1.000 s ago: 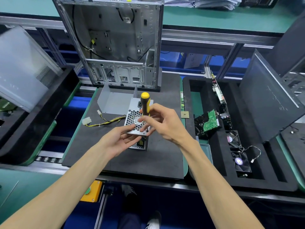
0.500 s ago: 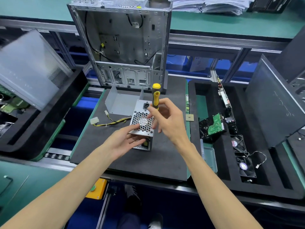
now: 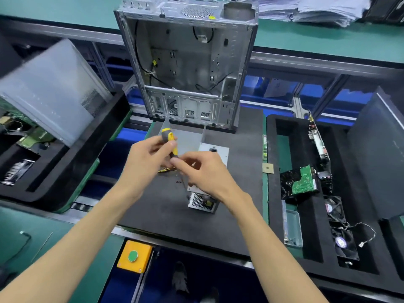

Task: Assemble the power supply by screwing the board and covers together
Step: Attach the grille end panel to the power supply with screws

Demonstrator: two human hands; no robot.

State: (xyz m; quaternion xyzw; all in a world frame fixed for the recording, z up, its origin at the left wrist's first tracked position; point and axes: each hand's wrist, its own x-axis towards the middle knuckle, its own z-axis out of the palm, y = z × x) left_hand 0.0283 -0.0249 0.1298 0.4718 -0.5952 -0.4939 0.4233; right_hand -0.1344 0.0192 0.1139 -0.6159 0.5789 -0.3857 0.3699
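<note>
Power supply [image 3: 206, 189] sits on the dark foam mat [image 3: 175, 219], under the right hand [image 3: 203, 173], whose curled fingers pinch at the lower end of the screwdriver [image 3: 170, 142]. Left hand [image 3: 144, 162] grips the yellow-and-black handle. Behind stands a bent metal cover [image 3: 185, 138], then the open computer case [image 3: 188, 62]. A foam tray [image 3: 310, 254] of parts lies right.
</note>
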